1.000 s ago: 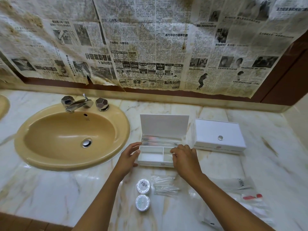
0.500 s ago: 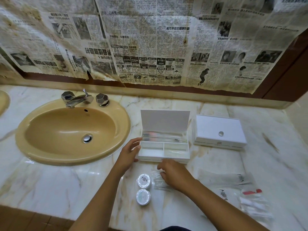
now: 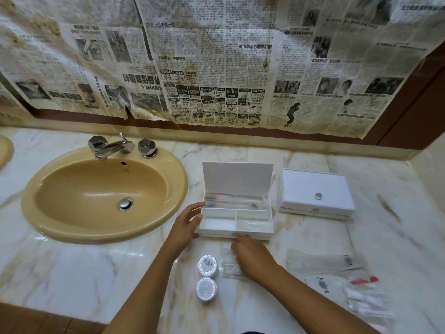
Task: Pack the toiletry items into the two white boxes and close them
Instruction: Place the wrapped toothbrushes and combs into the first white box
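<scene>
An open white box stands on the marble counter with its lid upright. Clear-wrapped items lie in its back compartment and something clear in its front right one. My left hand rests against the box's left end, fingers relaxed. My right hand lies just in front of the box, on top of small clear packets; its fingertips are hidden. Two round wrapped soaps sit left of the packets. A second white box stands closed to the right.
A beige sink with a chrome tap takes up the left of the counter. More clear sachets and a red-marked packet lie at the right front. Newspaper covers the wall behind. The counter's front edge runs near the bottom left.
My right hand has drawn back from the open box's front right compartment to the clear packets in front of it. My left hand has stayed at the box's left end.
</scene>
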`<control>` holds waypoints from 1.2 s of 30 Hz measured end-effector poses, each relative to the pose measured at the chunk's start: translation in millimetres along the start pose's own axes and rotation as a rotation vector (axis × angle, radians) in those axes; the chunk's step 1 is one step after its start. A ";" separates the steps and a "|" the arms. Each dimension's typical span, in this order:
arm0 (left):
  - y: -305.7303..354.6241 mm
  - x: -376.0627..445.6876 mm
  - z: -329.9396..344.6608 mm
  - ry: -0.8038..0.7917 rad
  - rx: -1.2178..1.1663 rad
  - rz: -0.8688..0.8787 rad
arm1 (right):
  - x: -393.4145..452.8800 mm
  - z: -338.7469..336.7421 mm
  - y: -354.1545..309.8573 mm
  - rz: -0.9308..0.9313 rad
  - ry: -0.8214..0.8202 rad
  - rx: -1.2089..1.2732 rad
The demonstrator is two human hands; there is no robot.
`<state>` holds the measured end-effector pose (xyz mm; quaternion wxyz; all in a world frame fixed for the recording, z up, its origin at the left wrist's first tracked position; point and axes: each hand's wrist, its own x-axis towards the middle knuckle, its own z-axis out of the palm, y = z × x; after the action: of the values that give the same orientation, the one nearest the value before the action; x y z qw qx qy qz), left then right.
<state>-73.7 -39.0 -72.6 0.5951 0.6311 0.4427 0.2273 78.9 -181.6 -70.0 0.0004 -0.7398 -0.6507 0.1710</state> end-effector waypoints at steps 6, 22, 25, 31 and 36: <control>0.7 -0.3 0.1 0.001 0.003 -0.005 | -0.9 -0.8 -4.4 -0.001 0.019 0.027; 1.4 -1.2 0.5 0.000 -0.003 0.003 | 5.1 -23.3 -13.1 -0.070 0.368 0.367; 1.3 -1.3 0.3 -0.001 -0.002 -0.003 | 9.2 -35.4 -9.1 -0.041 0.510 0.423; 2.2 -1.7 -0.2 -0.003 0.003 -0.004 | 16.3 -47.7 17.4 0.108 0.493 0.343; 2.1 -1.6 -0.3 -0.001 0.001 -0.008 | 15.6 -48.0 26.6 0.193 0.466 0.255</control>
<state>-74.2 -39.9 -70.2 0.5960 0.6295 0.4452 0.2244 118.1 -160.0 -34.7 0.2269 -0.8117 -0.5328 0.0760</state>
